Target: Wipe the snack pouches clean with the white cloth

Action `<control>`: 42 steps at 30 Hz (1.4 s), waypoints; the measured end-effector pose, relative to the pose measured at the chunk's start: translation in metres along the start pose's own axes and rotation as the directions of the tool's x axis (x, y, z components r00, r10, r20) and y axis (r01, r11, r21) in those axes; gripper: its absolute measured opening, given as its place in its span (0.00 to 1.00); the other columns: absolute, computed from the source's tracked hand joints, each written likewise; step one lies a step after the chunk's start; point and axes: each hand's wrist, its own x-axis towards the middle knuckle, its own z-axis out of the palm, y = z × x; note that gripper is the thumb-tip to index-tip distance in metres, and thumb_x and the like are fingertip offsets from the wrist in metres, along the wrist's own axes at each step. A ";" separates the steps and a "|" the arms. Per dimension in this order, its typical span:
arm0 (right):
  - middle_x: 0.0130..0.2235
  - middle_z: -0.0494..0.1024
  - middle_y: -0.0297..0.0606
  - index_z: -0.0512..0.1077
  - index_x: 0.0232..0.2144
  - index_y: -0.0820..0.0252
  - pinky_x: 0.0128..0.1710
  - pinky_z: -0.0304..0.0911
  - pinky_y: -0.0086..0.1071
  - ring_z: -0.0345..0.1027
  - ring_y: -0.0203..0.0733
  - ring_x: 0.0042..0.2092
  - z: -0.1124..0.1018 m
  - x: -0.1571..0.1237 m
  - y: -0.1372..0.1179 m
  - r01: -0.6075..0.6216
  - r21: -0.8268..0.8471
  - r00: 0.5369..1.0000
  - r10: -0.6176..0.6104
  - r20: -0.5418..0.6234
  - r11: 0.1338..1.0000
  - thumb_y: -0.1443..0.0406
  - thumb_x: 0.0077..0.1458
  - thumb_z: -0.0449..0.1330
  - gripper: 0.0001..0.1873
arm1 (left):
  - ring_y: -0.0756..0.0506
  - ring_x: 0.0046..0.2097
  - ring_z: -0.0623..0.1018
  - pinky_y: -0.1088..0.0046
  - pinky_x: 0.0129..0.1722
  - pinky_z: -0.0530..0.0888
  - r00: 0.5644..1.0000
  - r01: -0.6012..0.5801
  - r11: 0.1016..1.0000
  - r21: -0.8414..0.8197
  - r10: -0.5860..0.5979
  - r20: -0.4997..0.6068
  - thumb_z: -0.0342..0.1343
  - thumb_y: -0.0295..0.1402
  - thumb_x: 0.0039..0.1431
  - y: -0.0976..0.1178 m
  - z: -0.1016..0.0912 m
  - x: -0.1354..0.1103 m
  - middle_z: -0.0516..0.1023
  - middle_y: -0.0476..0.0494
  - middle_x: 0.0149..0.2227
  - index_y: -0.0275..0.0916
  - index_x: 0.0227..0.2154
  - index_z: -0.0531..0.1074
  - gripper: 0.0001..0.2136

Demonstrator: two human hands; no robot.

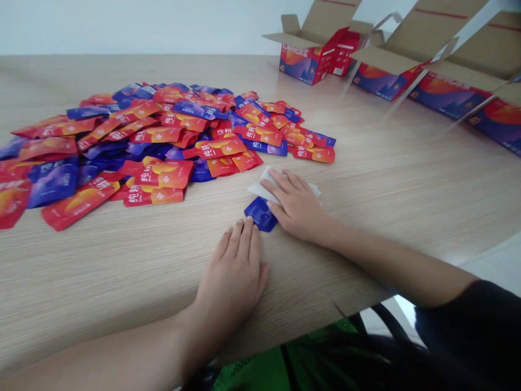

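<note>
My right hand (296, 203) lies flat on a white tissue or cloth (260, 185) on the wooden table (386, 168), fingers stretched out. Its thumb side touches a small blue sachet (259, 213) beside the cloth. My left hand (236, 271) rests palm down on the table, fingers together and straight, fingertips just short of that blue sachet. It holds nothing. A large pile of red-orange and blue sachets (163, 136) spreads over the table beyond both hands.
Several open cardboard boxes with red and blue printed sides (317, 60) (448, 89) stand along the far right of the table. The table's near edge runs diagonally at the lower right, with dark and green fabric (309, 358) below it.
</note>
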 end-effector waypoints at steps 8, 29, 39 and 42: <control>0.70 0.54 0.44 0.61 0.65 0.59 0.66 0.44 0.52 0.46 0.55 0.69 -0.004 0.001 0.000 0.035 0.016 0.999 -0.035 0.031 0.999 0.60 0.66 0.47 0.27 | 0.29 0.63 0.66 0.51 0.59 0.69 1.000 -0.008 1.000 -0.023 0.009 0.015 0.47 0.36 0.60 -0.003 0.003 -0.002 0.63 0.20 0.63 0.18 0.59 0.65 0.29; 0.69 0.55 0.45 0.61 0.65 0.60 0.66 0.44 0.51 0.50 0.53 0.68 -0.002 0.009 0.006 0.041 0.031 0.999 -0.042 0.027 0.999 0.60 0.66 0.47 0.27 | 0.27 0.64 0.66 0.48 0.57 0.70 0.999 0.008 0.998 -0.069 -0.005 0.048 0.48 0.39 0.60 -0.009 0.000 0.005 0.64 0.22 0.63 0.20 0.60 0.64 0.30; 0.69 0.56 0.45 0.61 0.65 0.60 0.66 0.44 0.52 0.49 0.53 0.68 -0.002 0.009 0.002 0.073 0.033 0.996 -0.075 0.050 0.997 0.59 0.66 0.47 0.28 | 0.25 0.61 0.68 0.49 0.58 0.69 0.999 0.037 0.999 0.022 -0.038 0.036 0.48 0.41 0.58 -0.006 0.000 0.009 0.66 0.15 0.59 0.14 0.56 0.66 0.32; 0.69 0.55 0.48 0.61 0.65 0.62 0.66 0.42 0.55 0.46 0.58 0.68 -0.001 0.010 -0.002 -0.009 -0.001 1.000 0.009 0.007 1.000 0.58 0.66 0.48 0.29 | 0.26 0.62 0.68 0.50 0.57 0.70 0.999 0.023 1.000 0.010 -0.023 0.037 0.48 0.40 0.58 -0.007 -0.001 0.011 0.66 0.17 0.60 0.15 0.57 0.66 0.32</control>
